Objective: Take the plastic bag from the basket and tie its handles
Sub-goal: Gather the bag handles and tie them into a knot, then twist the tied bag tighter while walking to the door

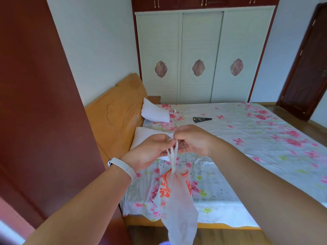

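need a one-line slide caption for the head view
Both hands, left and right, pinch the handles of a white plastic bag hanging above the floral bed.

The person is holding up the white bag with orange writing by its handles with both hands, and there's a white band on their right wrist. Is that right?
Almost. The white band is on the left wrist, not the right, as the head view shows. The rest holds: the left hand and the right hand pinch the handles together, and the white bag with orange writing hangs below them in front of the bed.
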The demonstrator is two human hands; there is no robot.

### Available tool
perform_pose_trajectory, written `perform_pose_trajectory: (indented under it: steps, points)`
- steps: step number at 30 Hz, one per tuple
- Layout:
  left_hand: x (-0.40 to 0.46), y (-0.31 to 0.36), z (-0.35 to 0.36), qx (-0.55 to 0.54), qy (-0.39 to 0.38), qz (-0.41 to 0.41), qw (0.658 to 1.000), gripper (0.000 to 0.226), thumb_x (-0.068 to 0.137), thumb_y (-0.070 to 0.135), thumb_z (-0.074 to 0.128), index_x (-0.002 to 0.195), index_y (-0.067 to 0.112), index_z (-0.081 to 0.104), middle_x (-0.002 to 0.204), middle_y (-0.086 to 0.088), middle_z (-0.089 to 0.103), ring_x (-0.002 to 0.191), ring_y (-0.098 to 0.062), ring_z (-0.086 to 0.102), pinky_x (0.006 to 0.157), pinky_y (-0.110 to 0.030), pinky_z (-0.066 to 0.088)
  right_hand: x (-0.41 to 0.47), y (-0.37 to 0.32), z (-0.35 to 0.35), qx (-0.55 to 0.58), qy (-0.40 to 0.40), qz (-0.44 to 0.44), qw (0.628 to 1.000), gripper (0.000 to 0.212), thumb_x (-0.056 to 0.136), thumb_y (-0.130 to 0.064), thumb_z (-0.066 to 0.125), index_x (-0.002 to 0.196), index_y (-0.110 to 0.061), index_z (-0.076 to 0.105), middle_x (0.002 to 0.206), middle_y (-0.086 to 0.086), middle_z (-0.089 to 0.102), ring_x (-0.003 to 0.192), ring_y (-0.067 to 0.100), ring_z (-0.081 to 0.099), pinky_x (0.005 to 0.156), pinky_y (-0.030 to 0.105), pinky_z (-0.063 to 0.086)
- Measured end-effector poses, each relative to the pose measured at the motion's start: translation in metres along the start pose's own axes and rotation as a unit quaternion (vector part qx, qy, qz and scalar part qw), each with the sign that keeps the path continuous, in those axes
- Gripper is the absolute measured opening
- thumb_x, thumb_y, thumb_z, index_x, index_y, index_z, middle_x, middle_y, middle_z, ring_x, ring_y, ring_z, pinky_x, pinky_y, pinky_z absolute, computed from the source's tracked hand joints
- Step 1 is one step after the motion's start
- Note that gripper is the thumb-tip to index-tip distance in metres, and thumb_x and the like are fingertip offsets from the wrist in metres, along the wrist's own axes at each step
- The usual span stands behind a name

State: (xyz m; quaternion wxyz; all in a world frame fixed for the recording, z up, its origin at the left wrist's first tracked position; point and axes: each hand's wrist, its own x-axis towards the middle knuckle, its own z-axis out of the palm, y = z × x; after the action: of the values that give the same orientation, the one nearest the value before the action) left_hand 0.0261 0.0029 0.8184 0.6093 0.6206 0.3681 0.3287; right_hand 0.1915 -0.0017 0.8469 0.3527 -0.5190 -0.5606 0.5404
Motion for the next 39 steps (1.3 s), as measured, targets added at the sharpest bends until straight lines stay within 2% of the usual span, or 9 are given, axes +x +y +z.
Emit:
perform_pose_trajectory:
  steps: [3,9,17,20,22,25,27,31,39]
  points:
    - [-0.001,0.002,0.001,-0.054,0.018,0.016,0.998,0.022,0.094,0.014,0.053,0.073,0.008,0.058,0.07,-0.002,0.068,0.071,-0.016,0.066,0.074,-0.027,0.053,-0.003,0.011,0.0,0.041,0.008,-0.017,0.999,0.008,0.085,-0.003,0.061,0.078,-0.008,0.062,0.082,0.014,0.071,0.078,0.026,0.069,0.085,0.04,0.056]
    - [0.006,0.022,0.003,-0.074,0.014,0.04,0.996,0.033,0.091,0.01,0.053,0.058,0.011,0.051,0.051,0.0,0.054,0.053,-0.013,0.05,0.059,-0.023,0.044,-0.017,0.026,0.002,0.0,0.096,-0.06,0.994,0.004,0.087,-0.013,0.07,0.09,-0.012,0.068,0.086,0.006,0.069,0.08,0.016,0.067,0.084,0.034,0.056]
    - [0.011,0.046,0.023,-0.1,-0.038,0.056,0.993,0.01,0.088,0.007,0.057,0.079,0.01,0.06,0.068,-0.002,0.067,0.067,-0.018,0.064,0.078,-0.034,0.046,-0.045,0.079,0.022,-0.173,0.121,-0.043,0.977,0.052,0.079,-0.038,0.077,0.124,-0.024,0.058,0.126,-0.006,0.06,0.116,0.007,0.056,0.086,0.015,0.044]
    - [0.015,0.045,0.036,-0.087,-0.063,0.061,0.992,0.004,0.083,0.01,0.062,0.08,0.012,0.061,0.068,-0.001,0.07,0.066,-0.017,0.066,0.079,-0.036,0.044,-0.054,0.1,0.028,-0.159,0.138,-0.022,0.977,0.073,0.071,-0.044,0.077,0.135,-0.022,0.049,0.136,-0.005,0.057,0.124,0.009,0.055,0.099,0.029,0.048]
    - [0.018,0.041,0.047,-0.084,-0.066,0.057,0.993,0.007,0.087,0.008,0.059,0.081,0.011,0.061,0.069,-0.001,0.071,0.066,-0.018,0.067,0.081,-0.036,0.048,-0.059,0.108,0.028,-0.19,0.18,-0.008,0.965,0.067,0.072,-0.042,0.074,0.132,-0.022,0.051,0.132,-0.005,0.06,0.119,0.012,0.059,0.097,0.035,0.05]
    - [0.02,0.034,0.066,-0.089,-0.07,0.046,0.993,0.005,0.085,0.008,0.061,0.08,0.01,0.061,0.07,-0.004,0.07,0.067,-0.02,0.066,0.089,-0.044,0.049,-0.073,0.12,0.019,-0.241,0.234,-0.002,0.942,0.017,0.08,-0.035,0.07,0.092,-0.027,0.062,0.095,-0.008,0.067,0.091,0.013,0.064,0.078,0.029,0.05]
    - [0.023,0.03,0.081,-0.084,-0.069,0.035,0.993,0.003,0.085,0.008,0.06,0.082,0.009,0.06,0.07,-0.004,0.069,0.067,-0.02,0.067,0.089,-0.045,0.048,-0.084,0.131,0.01,-0.251,0.248,0.003,0.936,0.023,0.083,-0.032,0.067,0.067,-0.031,0.05,0.071,-0.01,0.056,0.07,0.012,0.056,0.062,0.026,0.043]
    - [0.029,0.032,0.123,-0.074,-0.069,0.025,0.995,0.009,0.089,0.005,0.056,0.081,0.008,0.06,0.068,-0.003,0.07,0.065,-0.018,0.067,0.076,-0.032,0.051,-0.111,0.152,-0.025,-0.252,0.268,0.003,0.93,0.026,0.083,-0.031,0.063,0.063,-0.028,0.047,0.06,-0.006,0.049,0.055,0.009,0.05,0.05,0.023,0.039]
    - [0.045,0.046,0.26,-0.088,-0.099,0.014,0.991,0.012,0.088,0.002,0.054,0.08,0.007,0.061,0.068,-0.005,0.068,0.064,-0.018,0.067,0.065,-0.026,0.054,-0.192,0.18,-0.134,-0.231,0.289,0.013,0.929,0.022,0.079,-0.024,0.061,0.062,-0.024,0.047,0.059,-0.006,0.05,0.053,0.014,0.051,0.049,0.023,0.041]
